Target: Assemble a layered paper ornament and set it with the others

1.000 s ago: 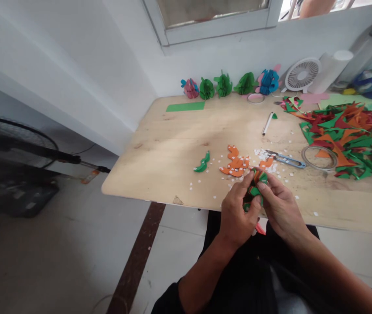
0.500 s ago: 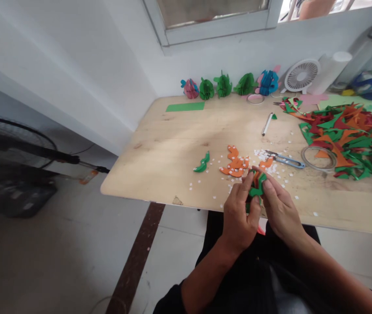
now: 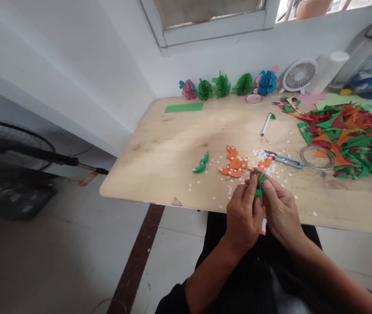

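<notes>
Paper stack (image 3: 259,190) pinched by left hand (image 3: 243,213) and right hand (image 3: 282,210), probably keeping layers flush. Orange pieces (image 3: 233,166) near, likely for easy reach.

I see black sleeves (image 3: 172,300), bare forearms (image 3: 212,269), left hand (image 3: 243,220) and right hand (image 3: 284,213) both bare; black clothing (image 3: 238,283), plain, blurry greyish sheen down front.

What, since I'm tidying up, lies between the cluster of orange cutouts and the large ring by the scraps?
In the head view, another orange piece, white bits and the blue-handled snips lie between the orange cutouts and the ring.
</notes>
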